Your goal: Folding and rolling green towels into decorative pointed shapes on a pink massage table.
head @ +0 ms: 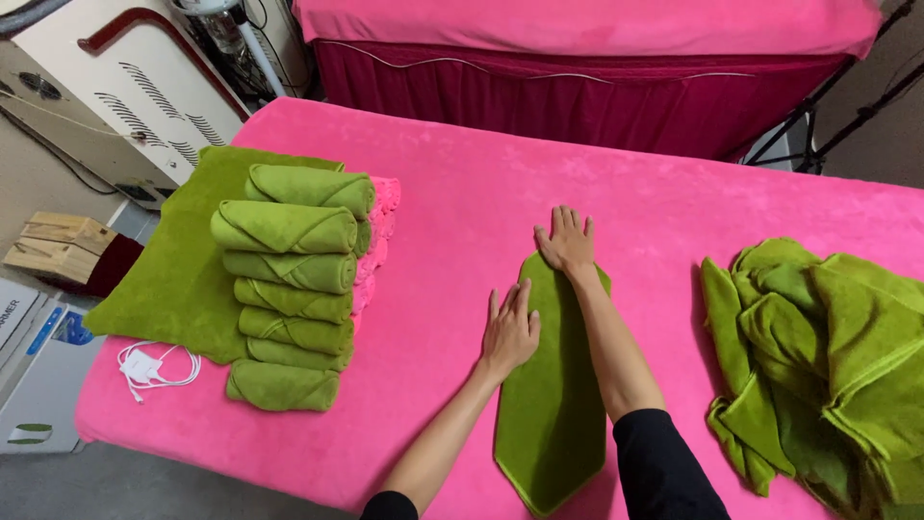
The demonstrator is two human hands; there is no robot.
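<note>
A pink table (462, 193) carries all the work; places below are given relative to the folded towel (553, 404), a long green strip pointed at both ends, lying at the table's near centre. To its right lies a loose heap (828, 356) of unfolded green towels; well to its left, a stack of rolls (294, 299) rests on a flat green towel (173, 279), apparently sorted from the heap. Both hands lie flat and unclenched, grasping nothing: the right hand (566, 241) presses the strip's far tip, the left hand (508, 332) its left edge, seemingly to smooth and steady it. A white cable (154, 368) sits by the rolls. Further left, off the table, lie pale flat boxes (34, 356) with blue markings.
</note>
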